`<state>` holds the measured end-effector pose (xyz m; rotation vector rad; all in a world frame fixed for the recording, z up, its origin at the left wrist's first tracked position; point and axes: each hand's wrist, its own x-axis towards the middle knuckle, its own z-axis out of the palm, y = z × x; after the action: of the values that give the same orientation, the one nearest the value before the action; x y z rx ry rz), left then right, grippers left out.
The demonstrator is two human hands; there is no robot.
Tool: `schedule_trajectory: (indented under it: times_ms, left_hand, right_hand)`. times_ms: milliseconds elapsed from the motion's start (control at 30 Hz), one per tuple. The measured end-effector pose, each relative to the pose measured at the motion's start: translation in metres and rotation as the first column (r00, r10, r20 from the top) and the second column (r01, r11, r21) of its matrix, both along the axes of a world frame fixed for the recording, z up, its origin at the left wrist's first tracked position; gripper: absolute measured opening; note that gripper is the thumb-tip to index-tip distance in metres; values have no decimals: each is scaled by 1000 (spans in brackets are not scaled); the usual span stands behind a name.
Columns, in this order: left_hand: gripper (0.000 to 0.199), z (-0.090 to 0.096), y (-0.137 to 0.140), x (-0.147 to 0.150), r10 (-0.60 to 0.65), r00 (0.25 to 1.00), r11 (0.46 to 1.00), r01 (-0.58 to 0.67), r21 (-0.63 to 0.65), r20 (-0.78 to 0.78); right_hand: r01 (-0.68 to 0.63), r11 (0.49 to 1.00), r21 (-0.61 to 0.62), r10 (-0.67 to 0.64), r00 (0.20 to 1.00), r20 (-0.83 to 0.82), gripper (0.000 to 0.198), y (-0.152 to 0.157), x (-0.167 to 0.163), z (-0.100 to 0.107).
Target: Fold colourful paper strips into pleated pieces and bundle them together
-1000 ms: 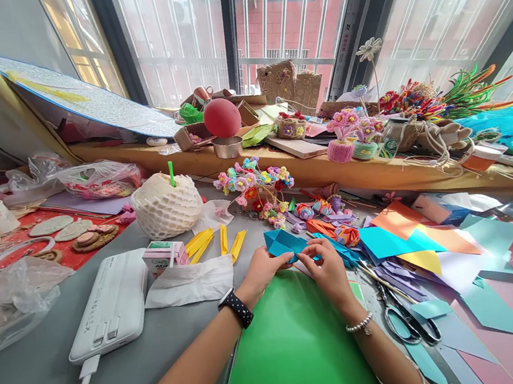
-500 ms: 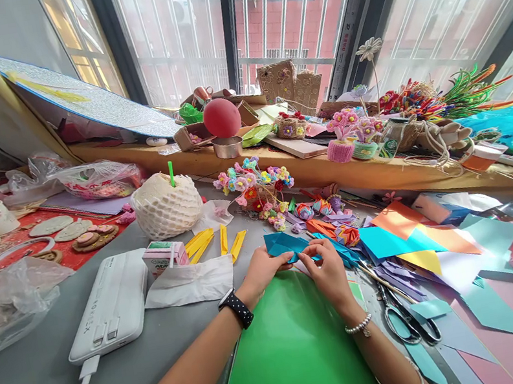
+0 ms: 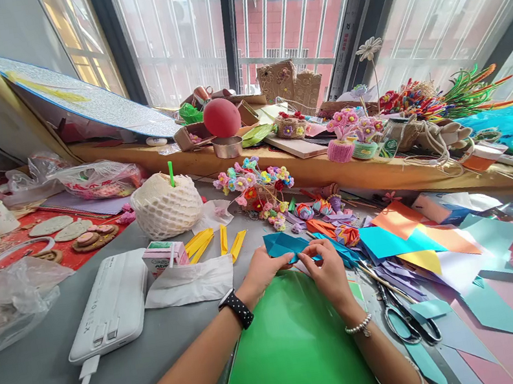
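In the head view, a folded piece of blue paper [image 3: 281, 246] is at the centre of the frame, slightly below the middle. The left hand [image 3: 260, 275] pinches its left part between thumb and fingers; the right hand [image 3: 324, 270] grips its right end likewise. The paper bridges the gap between both hands, most of it showing just above the left thumb. Below, a green board [image 3: 295, 349] fills the lower centre. Yellow paper strips [image 3: 200, 245] lie on the desk [image 3: 169, 377] left of the paper, scissors [image 3: 408, 318] at the lower right.
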<state>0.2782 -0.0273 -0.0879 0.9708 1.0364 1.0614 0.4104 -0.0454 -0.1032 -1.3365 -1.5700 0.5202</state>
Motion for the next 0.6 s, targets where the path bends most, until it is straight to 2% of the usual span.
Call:
schedule_trajectory:
  times_ms: [133, 267, 433, 600]
  left_hand:
    - [29, -5, 2, -1, 30, 999, 1000, -30, 7, -11]
    - [29, -7, 3, -3, 16, 1000, 1000, -16, 27, 10]
    - [31, -3, 2, -2, 30, 999, 999, -31, 17, 27]
    - [31, -2, 2, -2, 10, 1000, 1000, -11, 24, 20]
  right_hand:
    - [22, 1000, -4, -22, 999, -30, 15, 1, 1, -2]
    - [73, 995, -61, -79, 992, -102, 23, 3, 2, -5]
    - [-8, 998, -66, 2, 996, -89, 23, 6, 5, -6]
    - [-16, 996, -84, 7, 995, -103, 25, 7, 6, -5]
